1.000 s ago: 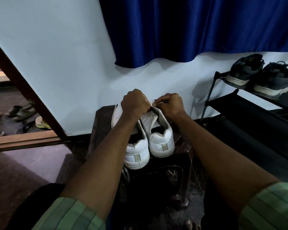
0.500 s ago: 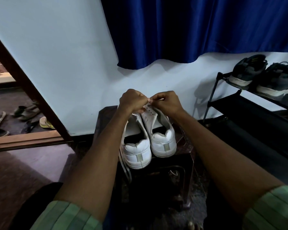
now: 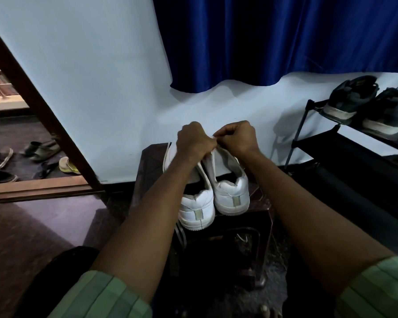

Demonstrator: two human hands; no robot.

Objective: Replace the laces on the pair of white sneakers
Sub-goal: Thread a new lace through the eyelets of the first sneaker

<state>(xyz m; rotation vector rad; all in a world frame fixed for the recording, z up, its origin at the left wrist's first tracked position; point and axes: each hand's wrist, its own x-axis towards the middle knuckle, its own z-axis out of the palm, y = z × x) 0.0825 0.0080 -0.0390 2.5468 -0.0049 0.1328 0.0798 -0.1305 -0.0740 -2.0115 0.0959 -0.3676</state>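
Both the left hand [image 3: 194, 143] and right hand [image 3: 236, 139] are curled tight, pinching a lace [image 3: 214, 139] above the right sneaker [image 3: 230, 191]; I'd keep it flat, pulling evenly.

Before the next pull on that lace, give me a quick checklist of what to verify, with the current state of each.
1. Both white sneakers seated on the dark stool, heels toward the camera: ok.
2. Left hand fingers curled at the front of the shoes: ok.
3. Right hand pinching something thin and pale where the hands meet, likely the lace: ok.
4. Which eyelet is being worked: cannot tell, the hands cover it.
5. Loose lace hanging off the stool's front edge, clear of the hands: ok.
6. Whether the left shoe is already laced: cannot tell.
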